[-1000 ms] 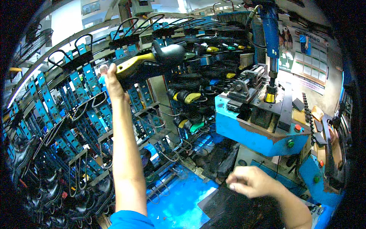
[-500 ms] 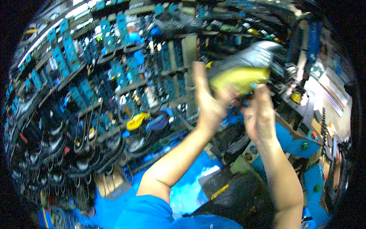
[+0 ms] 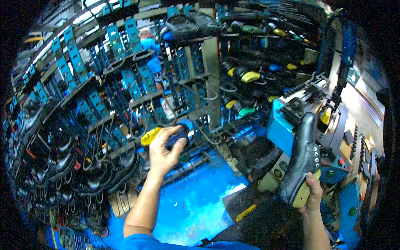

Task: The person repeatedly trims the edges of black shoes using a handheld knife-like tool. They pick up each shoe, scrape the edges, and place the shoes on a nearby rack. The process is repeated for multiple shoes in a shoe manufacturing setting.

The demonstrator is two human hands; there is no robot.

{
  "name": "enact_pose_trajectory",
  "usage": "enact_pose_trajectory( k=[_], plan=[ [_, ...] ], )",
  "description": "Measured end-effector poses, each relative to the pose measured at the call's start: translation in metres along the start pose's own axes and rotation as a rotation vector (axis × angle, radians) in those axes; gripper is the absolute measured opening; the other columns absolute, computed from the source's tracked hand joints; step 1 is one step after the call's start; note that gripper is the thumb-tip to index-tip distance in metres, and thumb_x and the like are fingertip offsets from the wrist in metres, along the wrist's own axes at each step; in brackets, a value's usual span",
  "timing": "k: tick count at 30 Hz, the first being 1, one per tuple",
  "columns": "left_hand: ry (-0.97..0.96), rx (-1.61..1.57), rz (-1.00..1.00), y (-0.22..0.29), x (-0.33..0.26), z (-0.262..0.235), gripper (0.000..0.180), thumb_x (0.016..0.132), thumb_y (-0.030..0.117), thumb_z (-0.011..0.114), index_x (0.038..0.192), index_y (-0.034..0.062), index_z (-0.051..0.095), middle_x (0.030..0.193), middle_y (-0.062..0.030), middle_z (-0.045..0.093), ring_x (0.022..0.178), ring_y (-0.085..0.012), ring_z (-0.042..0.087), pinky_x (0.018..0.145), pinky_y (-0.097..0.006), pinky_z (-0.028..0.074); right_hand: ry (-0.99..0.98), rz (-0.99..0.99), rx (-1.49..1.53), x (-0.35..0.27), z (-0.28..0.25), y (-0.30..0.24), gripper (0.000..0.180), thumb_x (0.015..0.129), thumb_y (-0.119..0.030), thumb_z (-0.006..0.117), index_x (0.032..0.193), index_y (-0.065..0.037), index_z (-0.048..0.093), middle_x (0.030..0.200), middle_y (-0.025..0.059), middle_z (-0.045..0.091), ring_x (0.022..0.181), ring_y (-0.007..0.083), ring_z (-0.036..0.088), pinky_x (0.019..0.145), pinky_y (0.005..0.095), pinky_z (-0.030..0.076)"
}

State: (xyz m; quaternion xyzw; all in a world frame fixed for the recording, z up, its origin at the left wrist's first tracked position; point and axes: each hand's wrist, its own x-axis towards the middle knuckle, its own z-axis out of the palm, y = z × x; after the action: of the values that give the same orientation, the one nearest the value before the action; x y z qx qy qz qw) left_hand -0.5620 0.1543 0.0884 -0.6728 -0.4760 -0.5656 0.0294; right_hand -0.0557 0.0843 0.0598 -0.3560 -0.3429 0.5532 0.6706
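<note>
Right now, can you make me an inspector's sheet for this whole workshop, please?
Surface: blue floor with bright reflections.
Job's things: black shoe with metal eyelets; yellow block in its opening.
Clutter: black shoes crowding the left side; yellow strip low down, near the middle.
Hands: right hand grips the yellow block; left hand, fingers parted, beside a yellow piece, contact unclear.
Cables: too dark to tell.
Surroundings: blue machine, racks, person in blue beyond.

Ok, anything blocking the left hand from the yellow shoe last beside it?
Nothing visible stands between the left hand and the yellow shoe last; the hand overlaps its edge in this view, but contact can't be told.
</note>
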Motion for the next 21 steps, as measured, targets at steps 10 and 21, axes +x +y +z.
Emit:
enact_pose_trajectory(
  k=[10,21],
  plan=[
    [0.421,0.430,0.494,0.071,0.321,0.071,0.081,0.092,0.045,0.089,0.158,0.0048,0.064,0.164,-0.0273,0.059,0.158,-0.0471,0.050,0.131,-0.056,0.042,-0.211,-0.075,0.015,-0.026,-0.019,-0.044,0.056,0.090,-0.024,0.078,0.140,-0.003,0.063,0.115,0.0052,0.075,0.102,0.0200,0.076,0.095,0.0379,0.062],
    [-0.150,0.886,0.021,0.073,0.407,0.111,0.064,0.093,0.053,0.083,0.153,0.0314,0.077,0.164,-0.0311,0.061,0.147,-0.0465,0.065,0.129,-0.066,0.040,-0.128,-0.095,-0.153,-0.043,-0.078,-0.043,0.082,0.078,-0.019,0.082,0.154,0.001,0.058,0.122,0.0073,0.077,0.098,0.0202,0.076,0.089,0.0365,0.063]
  ],
)
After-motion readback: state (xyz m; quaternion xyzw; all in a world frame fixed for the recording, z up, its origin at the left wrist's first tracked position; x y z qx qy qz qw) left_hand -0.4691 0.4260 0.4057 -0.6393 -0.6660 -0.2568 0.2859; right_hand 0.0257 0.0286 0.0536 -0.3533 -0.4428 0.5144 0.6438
